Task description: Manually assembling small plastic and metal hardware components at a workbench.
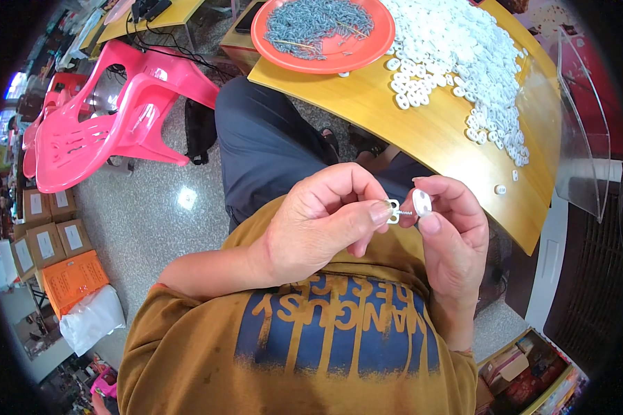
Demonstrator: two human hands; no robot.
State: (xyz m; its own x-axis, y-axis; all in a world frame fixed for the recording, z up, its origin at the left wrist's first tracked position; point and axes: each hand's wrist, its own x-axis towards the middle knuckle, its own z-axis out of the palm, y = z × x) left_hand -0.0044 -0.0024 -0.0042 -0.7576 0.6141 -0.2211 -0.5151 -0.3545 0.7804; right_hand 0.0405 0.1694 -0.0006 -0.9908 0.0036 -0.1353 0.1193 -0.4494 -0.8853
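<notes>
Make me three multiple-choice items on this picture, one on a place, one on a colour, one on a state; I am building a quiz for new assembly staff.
1. Where does the heap of small grey metal pieces lie?
A. in the round dish on the table
B. on the floor
C. on the pink chair

2. What colour is the round dish?
A. blue
B. orange-red
C. green

3. How do the hands stand?
A. both lie flat on the table
B. each pinches a small white part, with a small screw between the parts
C. one holds a box

Key: 1 A, the grey pieces fill the dish on the wooden table. 2 B, its rim is orange-red. 3 B, the left hand and the right hand hold the white parts above the lap.
</notes>
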